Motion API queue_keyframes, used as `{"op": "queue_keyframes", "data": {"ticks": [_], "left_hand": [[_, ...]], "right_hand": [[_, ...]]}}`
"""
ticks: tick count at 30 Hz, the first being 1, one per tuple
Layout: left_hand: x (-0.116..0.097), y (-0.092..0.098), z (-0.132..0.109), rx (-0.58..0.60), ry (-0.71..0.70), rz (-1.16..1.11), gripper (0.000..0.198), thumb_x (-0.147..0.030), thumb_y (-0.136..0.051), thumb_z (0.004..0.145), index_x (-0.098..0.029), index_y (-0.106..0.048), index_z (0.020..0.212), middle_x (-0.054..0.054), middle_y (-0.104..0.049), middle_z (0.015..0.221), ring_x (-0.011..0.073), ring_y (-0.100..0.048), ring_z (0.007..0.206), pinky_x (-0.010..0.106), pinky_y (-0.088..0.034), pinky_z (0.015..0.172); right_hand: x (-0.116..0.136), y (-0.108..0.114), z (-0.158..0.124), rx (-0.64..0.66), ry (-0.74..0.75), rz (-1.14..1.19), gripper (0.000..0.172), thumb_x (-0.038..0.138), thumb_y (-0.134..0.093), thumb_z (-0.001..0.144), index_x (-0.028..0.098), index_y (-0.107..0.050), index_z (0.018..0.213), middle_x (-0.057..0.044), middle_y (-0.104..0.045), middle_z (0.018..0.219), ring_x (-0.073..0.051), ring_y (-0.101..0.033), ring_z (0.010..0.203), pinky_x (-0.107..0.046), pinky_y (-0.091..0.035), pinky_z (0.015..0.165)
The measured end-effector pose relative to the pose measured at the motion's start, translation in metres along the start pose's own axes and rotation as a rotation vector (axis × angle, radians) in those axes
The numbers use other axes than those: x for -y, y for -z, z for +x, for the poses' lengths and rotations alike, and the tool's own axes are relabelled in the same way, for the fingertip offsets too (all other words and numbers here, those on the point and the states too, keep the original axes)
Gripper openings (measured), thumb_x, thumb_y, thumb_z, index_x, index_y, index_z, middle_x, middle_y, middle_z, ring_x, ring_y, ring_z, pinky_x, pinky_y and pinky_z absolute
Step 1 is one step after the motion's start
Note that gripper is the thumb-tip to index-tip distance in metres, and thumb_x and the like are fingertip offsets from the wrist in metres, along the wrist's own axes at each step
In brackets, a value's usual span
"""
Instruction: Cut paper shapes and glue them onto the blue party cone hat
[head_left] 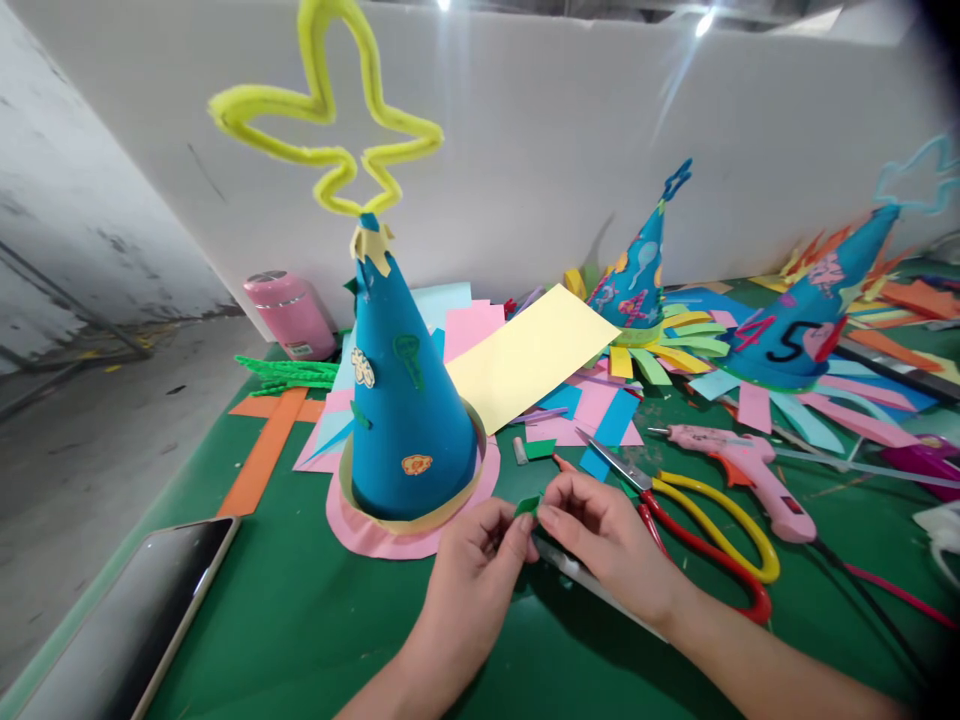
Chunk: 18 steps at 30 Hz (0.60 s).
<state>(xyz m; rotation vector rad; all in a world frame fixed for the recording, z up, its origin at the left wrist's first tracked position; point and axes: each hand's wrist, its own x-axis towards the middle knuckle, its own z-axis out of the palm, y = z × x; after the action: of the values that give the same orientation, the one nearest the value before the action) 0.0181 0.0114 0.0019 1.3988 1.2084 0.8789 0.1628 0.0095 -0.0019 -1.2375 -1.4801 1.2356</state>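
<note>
Between the fingertips of my left hand (480, 565) and my right hand (611, 540) is a small green paper piece (528, 504), pinched from both sides. Just left of my hands stands a blue paper cone hat (416, 400) with a pink brim (409, 545) and small stickers. A yellow pipe-cleaner star (326, 105) tops it. A thin whitish strip (592, 585) lies beneath my right hand, partly hidden. Scissors (705, 520) with red and yellow handles rest right beside that hand.
A pink glue gun (750, 470) with a cord lies at right. Two more blue cone hats (637, 275) stand behind, among paper strips. A yellow sheet (536, 355), green pipe cleaners (289, 374), a pink bottle (289, 310) and a phone (135, 620) are also on the green table (300, 620).
</note>
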Motion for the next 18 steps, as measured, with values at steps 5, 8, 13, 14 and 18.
{"op": "queue_keyframes", "data": {"ticks": [5, 8, 13, 14, 18], "left_hand": [[-0.0018, 0.0005, -0.0017, 0.014, -0.074, 0.073, 0.025, -0.030, -0.046, 0.078, -0.016, -0.049, 0.058, -0.002, -0.045, 0.055, 0.0113, -0.041, 0.054, 0.022, -0.032, 0.050], [-0.0031, 0.0019, -0.0025, 0.036, -0.099, 0.108, 0.025, -0.030, -0.045, 0.079, -0.017, -0.048, 0.058, -0.002, -0.044, 0.055, 0.0117, -0.041, 0.054, 0.022, -0.032, 0.050], [-0.0035, 0.0022, -0.0036, 0.070, -0.126, 0.172, 0.025, -0.030, -0.043, 0.081, -0.017, -0.046, 0.059, -0.003, -0.041, 0.056, 0.0116, -0.039, 0.054, 0.023, -0.031, 0.050], [-0.0031, 0.0021, -0.0037, 0.072, -0.133, 0.183, 0.025, -0.030, -0.043, 0.081, -0.018, -0.045, 0.059, -0.003, -0.040, 0.056, 0.0115, -0.038, 0.053, 0.023, -0.030, 0.049], [-0.0012, 0.0013, -0.0043, 0.073, -0.153, 0.201, 0.024, -0.028, -0.042, 0.081, -0.018, -0.044, 0.059, -0.003, -0.039, 0.056, 0.0117, -0.038, 0.053, 0.023, -0.030, 0.049]], "right_hand": [[-0.0022, 0.0013, -0.0003, -0.003, 0.088, -0.073, 0.018, 0.027, -0.050, 0.083, 0.019, -0.047, 0.067, 0.008, -0.046, 0.058, -0.008, -0.043, 0.053, -0.034, -0.028, 0.094], [0.0017, 0.0028, -0.0016, 0.045, 0.083, -0.026, 0.017, 0.026, -0.046, 0.085, 0.020, -0.046, 0.069, 0.006, -0.049, 0.060, -0.009, -0.043, 0.053, -0.028, -0.040, 0.075], [0.0055, 0.0045, -0.0039, 0.096, 0.100, -0.048, 0.016, 0.024, -0.042, 0.086, 0.020, -0.043, 0.070, 0.005, -0.045, 0.061, -0.010, -0.039, 0.054, -0.022, -0.039, 0.054], [0.0050, 0.0045, -0.0043, 0.098, 0.106, -0.063, 0.016, 0.024, -0.041, 0.086, 0.021, -0.042, 0.071, 0.005, -0.043, 0.061, -0.010, -0.038, 0.054, -0.022, -0.038, 0.052], [0.0019, 0.0039, -0.0052, 0.103, 0.152, -0.110, 0.015, 0.022, -0.039, 0.087, 0.021, -0.040, 0.072, 0.005, -0.039, 0.061, -0.010, -0.037, 0.053, -0.021, -0.034, 0.045]]}}
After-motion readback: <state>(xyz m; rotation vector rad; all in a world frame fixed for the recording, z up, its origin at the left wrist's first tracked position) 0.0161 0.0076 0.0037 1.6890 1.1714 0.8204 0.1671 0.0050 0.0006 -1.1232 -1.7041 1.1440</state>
